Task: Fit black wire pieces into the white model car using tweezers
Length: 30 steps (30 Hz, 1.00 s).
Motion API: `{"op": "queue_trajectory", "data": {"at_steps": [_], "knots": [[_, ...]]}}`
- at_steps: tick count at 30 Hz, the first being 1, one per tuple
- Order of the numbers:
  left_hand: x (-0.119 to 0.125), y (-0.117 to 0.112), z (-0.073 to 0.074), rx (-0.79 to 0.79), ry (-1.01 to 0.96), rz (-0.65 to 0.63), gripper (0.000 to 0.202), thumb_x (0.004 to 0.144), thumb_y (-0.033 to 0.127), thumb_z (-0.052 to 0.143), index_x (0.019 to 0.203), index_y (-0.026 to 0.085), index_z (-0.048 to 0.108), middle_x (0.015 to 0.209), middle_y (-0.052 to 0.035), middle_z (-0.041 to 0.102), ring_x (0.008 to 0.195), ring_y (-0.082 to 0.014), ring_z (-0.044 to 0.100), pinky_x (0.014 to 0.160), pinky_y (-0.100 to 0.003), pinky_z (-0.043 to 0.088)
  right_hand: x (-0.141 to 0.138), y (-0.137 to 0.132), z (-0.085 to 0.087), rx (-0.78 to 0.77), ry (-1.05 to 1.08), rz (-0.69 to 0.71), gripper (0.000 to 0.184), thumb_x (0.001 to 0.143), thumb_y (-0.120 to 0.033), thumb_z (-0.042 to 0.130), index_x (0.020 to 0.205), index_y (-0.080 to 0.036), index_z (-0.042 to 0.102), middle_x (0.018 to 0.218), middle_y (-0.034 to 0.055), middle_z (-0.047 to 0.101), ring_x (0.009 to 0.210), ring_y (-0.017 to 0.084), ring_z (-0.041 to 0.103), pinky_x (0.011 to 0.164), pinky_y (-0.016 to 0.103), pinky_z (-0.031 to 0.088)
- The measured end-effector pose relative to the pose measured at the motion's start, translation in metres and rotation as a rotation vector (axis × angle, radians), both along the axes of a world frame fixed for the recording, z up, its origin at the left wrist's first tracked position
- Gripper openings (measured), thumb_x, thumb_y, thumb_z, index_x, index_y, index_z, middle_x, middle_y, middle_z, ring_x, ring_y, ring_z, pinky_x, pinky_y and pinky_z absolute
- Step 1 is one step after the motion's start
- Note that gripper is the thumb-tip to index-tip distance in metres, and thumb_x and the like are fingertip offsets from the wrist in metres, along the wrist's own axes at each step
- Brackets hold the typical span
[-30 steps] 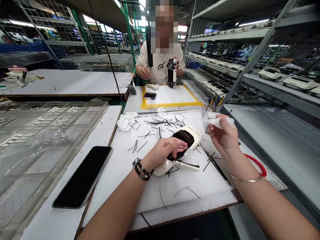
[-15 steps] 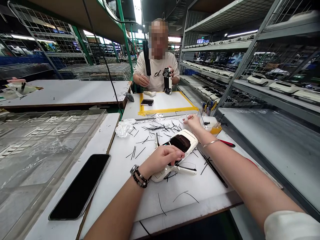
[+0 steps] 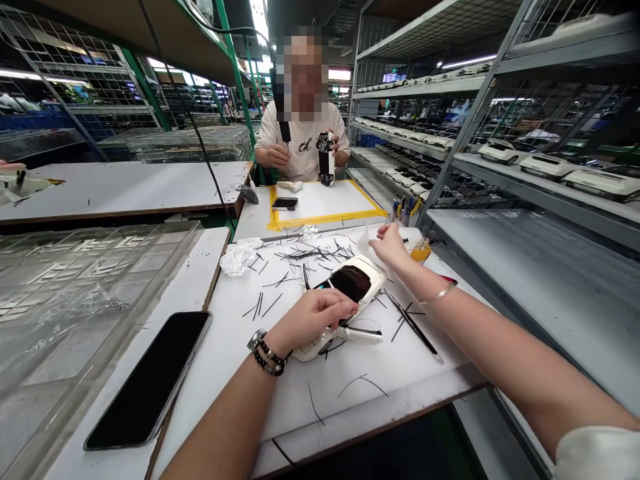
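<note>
A white model car [image 3: 373, 272] with a dark roof lies on the white worktop [image 3: 240, 387], its doors swung outward. My left hand [image 3: 323, 315] is over the car's middle, thumb and fingers pinched together; whether anything small is between them is hidden. Farther off, beyond the car's far right end, my right hand [image 3: 389, 245] has its fingers drawn together beside something whitish and translucent. What those fingers hold, if anything, I cannot make out. Tweezers [image 3: 417, 331] lie to the right of the car.
Thin black strips [image 3: 315, 253] are scattered over the worktop. Crumpled white paper [image 3: 240, 257] sits at its left, and a phone [image 3: 150, 380] lies nearer me. Across from me a person [image 3: 300, 143] holds another model car [image 3: 326, 159]. Shelves [image 3: 525, 180] with white cars stand right.
The whole view has shifted, so most things appear farther left. My right hand has drawn back slightly from the whitish thing near its fingertips. My left hand stays over the car.
</note>
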<state>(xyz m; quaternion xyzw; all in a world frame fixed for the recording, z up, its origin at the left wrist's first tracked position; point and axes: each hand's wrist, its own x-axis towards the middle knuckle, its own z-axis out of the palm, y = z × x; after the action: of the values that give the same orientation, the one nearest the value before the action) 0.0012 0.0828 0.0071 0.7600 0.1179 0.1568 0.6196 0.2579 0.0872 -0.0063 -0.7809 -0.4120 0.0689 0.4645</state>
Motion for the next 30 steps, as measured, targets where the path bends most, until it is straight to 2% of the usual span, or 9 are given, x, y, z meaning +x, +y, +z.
{"op": "queue_trajectory", "data": {"at_steps": [2, 5, 6, 8, 13, 20, 23, 27, 30], "knots": [[0.000, 0.000, 0.001, 0.015, 0.008, 0.006, 0.046, 0.085, 0.046, 0.054, 0.053, 0.013, 0.057, 0.100, -0.0117, 0.067, 0.097, -0.0221, 0.063, 0.083, -0.031, 0.054, -0.004, -0.033, 0.011, 0.006, -0.109, 0.132, 0.025, 0.070, -0.014, 0.057, 0.092, -0.019, 0.046, 0.099, 0.0073, 0.051, 0.091, 0.022, 0.051, 0.081, 0.037, 0.040], [-0.001, -0.002, 0.002, 0.024, 0.024, 0.013, 0.046, 0.085, 0.047, 0.054, 0.053, 0.013, 0.057, 0.100, -0.0102, 0.067, 0.093, -0.0208, 0.064, 0.082, -0.030, 0.054, -0.005, -0.094, 0.015, -0.075, -0.314, 0.483, 0.017, 0.073, -0.007, 0.052, 0.082, -0.021, 0.057, 0.086, 0.0043, 0.057, 0.086, 0.020, 0.052, 0.080, 0.035, 0.039], [-0.001, -0.002, 0.002, 0.023, 0.031, 0.014, 0.046, 0.085, 0.047, 0.054, 0.054, 0.013, 0.057, 0.099, -0.0098, 0.067, 0.093, -0.0208, 0.064, 0.082, -0.030, 0.054, -0.004, -0.113, 0.012, -0.140, -0.557, 0.675, 0.022, 0.076, -0.005, 0.047, 0.084, -0.020, 0.060, 0.085, 0.0057, 0.058, 0.084, 0.021, 0.052, 0.078, 0.035, 0.038], [-0.001, -0.003, 0.002, 0.018, 0.046, 0.017, 0.046, 0.085, 0.048, 0.054, 0.055, 0.013, 0.058, 0.098, -0.0094, 0.068, 0.094, -0.0213, 0.064, 0.080, -0.030, 0.055, 0.001, -0.146, 0.002, -0.231, -0.915, 0.829, 0.032, 0.080, 0.000, 0.042, 0.091, -0.020, 0.064, 0.088, 0.0080, 0.059, 0.083, 0.021, 0.051, 0.074, 0.035, 0.036], [-0.002, -0.002, 0.001, 0.011, 0.069, 0.033, 0.048, 0.086, 0.051, 0.052, 0.057, 0.013, 0.059, 0.099, -0.0095, 0.068, 0.096, -0.0215, 0.064, 0.080, -0.029, 0.055, 0.011, -0.177, -0.018, -0.177, -1.243, 0.891, 0.031, 0.089, -0.004, 0.042, 0.111, -0.017, 0.060, 0.084, 0.0078, 0.059, 0.078, 0.019, 0.050, 0.068, 0.033, 0.034], [-0.002, -0.002, 0.001, -0.001, 0.061, 0.041, 0.049, 0.087, 0.048, 0.052, 0.055, 0.013, 0.058, 0.100, -0.0124, 0.068, 0.096, -0.0228, 0.065, 0.084, -0.032, 0.054, 0.014, -0.173, 0.001, -0.016, -1.347, 0.912, 0.020, 0.087, -0.004, 0.045, 0.087, -0.019, 0.058, 0.075, 0.0040, 0.059, 0.069, 0.016, 0.048, 0.067, 0.034, 0.035], [-0.002, -0.003, 0.002, 0.009, 0.069, 0.045, 0.049, 0.087, 0.049, 0.052, 0.054, 0.013, 0.057, 0.100, -0.0128, 0.068, 0.097, -0.0229, 0.065, 0.084, -0.032, 0.054, 0.011, -0.172, 0.012, 0.121, -1.128, 0.653, 0.011, 0.083, -0.014, 0.051, 0.075, -0.022, 0.052, 0.060, 0.0007, 0.051, 0.058, 0.016, 0.045, 0.059, 0.033, 0.034], [-0.001, -0.005, 0.003, 0.018, 0.092, 0.046, 0.050, 0.087, 0.050, 0.052, 0.053, 0.013, 0.056, 0.101, -0.0123, 0.068, 0.096, -0.0222, 0.066, 0.084, -0.032, 0.055, -0.014, -0.161, 0.010, 0.321, -0.212, 0.183, 0.014, 0.077, -0.025, 0.062, 0.075, -0.024, 0.048, 0.062, 0.0002, 0.055, 0.056, 0.016, 0.053, 0.054, 0.031, 0.039], [-0.002, -0.005, 0.003, -0.007, 0.094, 0.053, 0.050, 0.086, 0.051, 0.052, 0.053, 0.013, 0.055, 0.101, -0.0120, 0.068, 0.094, -0.0220, 0.066, 0.083, -0.032, 0.055, -0.043, -0.147, -0.002, 0.294, 0.498, 0.245, 0.026, 0.074, -0.033, 0.069, 0.072, -0.023, 0.046, 0.061, 0.0002, 0.060, 0.053, 0.015, 0.053, 0.050, 0.027, 0.038]]}}
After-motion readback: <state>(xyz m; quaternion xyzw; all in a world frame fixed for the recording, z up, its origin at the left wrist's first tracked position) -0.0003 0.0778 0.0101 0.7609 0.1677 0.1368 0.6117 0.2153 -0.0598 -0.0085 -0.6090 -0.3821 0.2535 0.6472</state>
